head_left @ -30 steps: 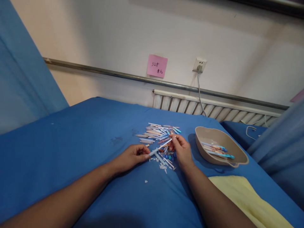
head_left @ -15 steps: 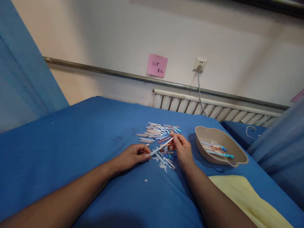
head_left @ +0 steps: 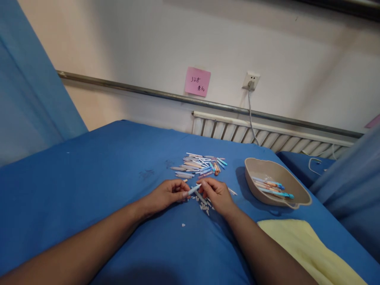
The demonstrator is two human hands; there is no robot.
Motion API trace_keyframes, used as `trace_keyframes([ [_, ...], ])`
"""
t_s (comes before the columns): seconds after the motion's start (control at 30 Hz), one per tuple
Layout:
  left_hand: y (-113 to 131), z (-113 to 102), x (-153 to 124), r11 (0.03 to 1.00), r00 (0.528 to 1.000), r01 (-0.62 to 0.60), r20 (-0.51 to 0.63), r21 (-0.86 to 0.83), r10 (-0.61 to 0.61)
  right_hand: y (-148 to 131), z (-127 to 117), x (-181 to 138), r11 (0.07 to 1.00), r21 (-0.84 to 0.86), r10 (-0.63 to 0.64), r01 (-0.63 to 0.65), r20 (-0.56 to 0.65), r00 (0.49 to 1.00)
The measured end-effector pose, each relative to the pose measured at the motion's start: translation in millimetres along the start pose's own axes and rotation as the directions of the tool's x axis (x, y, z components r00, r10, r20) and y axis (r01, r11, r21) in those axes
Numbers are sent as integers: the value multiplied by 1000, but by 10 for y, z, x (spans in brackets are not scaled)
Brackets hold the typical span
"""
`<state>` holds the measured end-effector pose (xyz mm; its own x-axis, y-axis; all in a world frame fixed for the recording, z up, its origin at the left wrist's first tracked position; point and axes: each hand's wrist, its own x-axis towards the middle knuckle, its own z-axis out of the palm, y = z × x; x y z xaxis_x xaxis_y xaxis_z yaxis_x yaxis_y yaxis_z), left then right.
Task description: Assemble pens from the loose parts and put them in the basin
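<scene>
Between thumb and fingers of the left hand (head_left: pixel 165 194), a pale blue barrel (head_left: pixel 193 190), clamped near the lower end: slim, straight, plain, slanting up to the right, whitish at the upper end. At that whitish end, the right hand (head_left: pixel 219 194), thumb and fingertips pinched together on it. Beneath, crossing at an angle, a second barrel (head_left: pixel 200 196), greyer, partly behind the right fingers; contact between the two unclear. Just below, a litter of small white bits (head_left: pixel 204 206) on the blue sheet (head_left: pixel 118 158), with one lone piece (head_left: pixel 183 225) nearer the body. In the way of a full view, the right hand itself, white sticks (head_left: pixel 232 192) poking out past the knuckles. Just beyond both hands, a loose heap of pens (head_left: pixel 192 164), grey, tan, pinkish and blue, with thin white rods (head_left: pixel 205 160) crossed among them. Left of the heap, dark stains (head_left: pixel 147 174). To the right, well apart, a beige basin (head_left: pixel 297 188) with blue-ended pens lying inside. Nearer, beside the right forearm, a yellow cloth (head_left: pixel 299 235). Farther out, a radiator (head_left: pixel 219 127), a metal rail (head_left: pixel 148 92), a pink note (head_left: pixel 198 81) and a socket (head_left: pixel 251 80) with a cord (head_left: pixel 251 114).
</scene>
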<state>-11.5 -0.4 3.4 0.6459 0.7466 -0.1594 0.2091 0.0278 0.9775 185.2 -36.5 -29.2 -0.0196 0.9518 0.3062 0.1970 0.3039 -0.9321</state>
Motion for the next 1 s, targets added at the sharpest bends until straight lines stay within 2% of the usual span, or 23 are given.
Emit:
trace_keyframes([
  [0.37, 13, -12, -16, 1000, 991, -6, 130, -23, 9, 13, 8, -10, 1000, -10, -6, 6, 25, 1000],
  [0.57, 43, 11, -26, 997, 993, 18, 114, -78, -9, -4, 13, -18, 999, -33, -28, 28, 21, 999],
  [0.8, 22, 0, -6, 990, 997, 42, 63, -135, -34, -7, -52, 29, 994, 109, 28, -16, -112, 993],
  [1.0, 43, 12, -30, 1000, 998, 7, 65, -13, -7, 20, -3, 50, 972, 228, 67, -61, -21, 998],
])
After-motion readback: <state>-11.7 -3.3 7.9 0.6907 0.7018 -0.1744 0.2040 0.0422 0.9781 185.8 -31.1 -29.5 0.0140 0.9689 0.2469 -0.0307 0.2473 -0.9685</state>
